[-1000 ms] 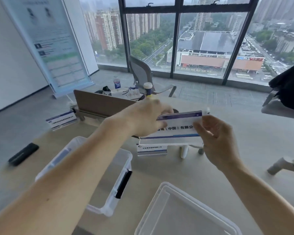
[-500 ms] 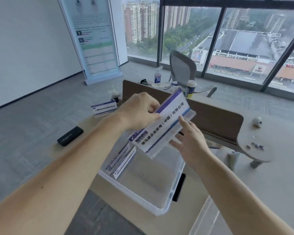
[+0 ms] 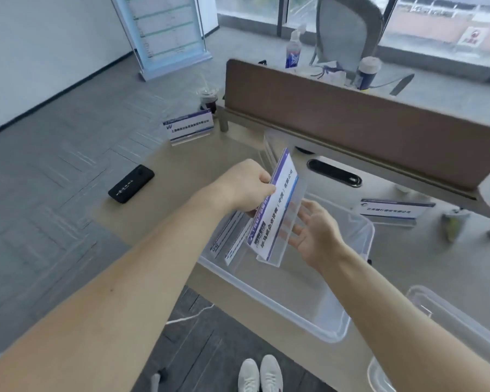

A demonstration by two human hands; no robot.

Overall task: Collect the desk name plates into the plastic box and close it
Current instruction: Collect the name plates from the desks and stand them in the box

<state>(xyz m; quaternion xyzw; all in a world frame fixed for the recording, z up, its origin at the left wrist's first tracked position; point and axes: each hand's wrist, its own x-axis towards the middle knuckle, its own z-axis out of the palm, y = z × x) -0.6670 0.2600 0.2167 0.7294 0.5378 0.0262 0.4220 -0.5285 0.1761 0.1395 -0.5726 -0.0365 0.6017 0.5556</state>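
The left hand (image 3: 245, 186) grips a white-and-purple acrylic name plate (image 3: 276, 210) over the clear plastic box (image 3: 309, 321), right hand (image 3: 314, 234) open beneath; lowering it inside likely comes next.

This is an office, high up in a city building. A light wooden desk (image 3: 181, 165) carries a brown divider panel (image 3: 351, 123); behind the panel stands a grey mesh office chair (image 3: 348, 32), and beyond the chair, floor-to-ceiling windows (image 3: 441, 21). Left of the panel are grey carpet tiles (image 3: 68, 142) and a roll-up banner (image 3: 167, 32).
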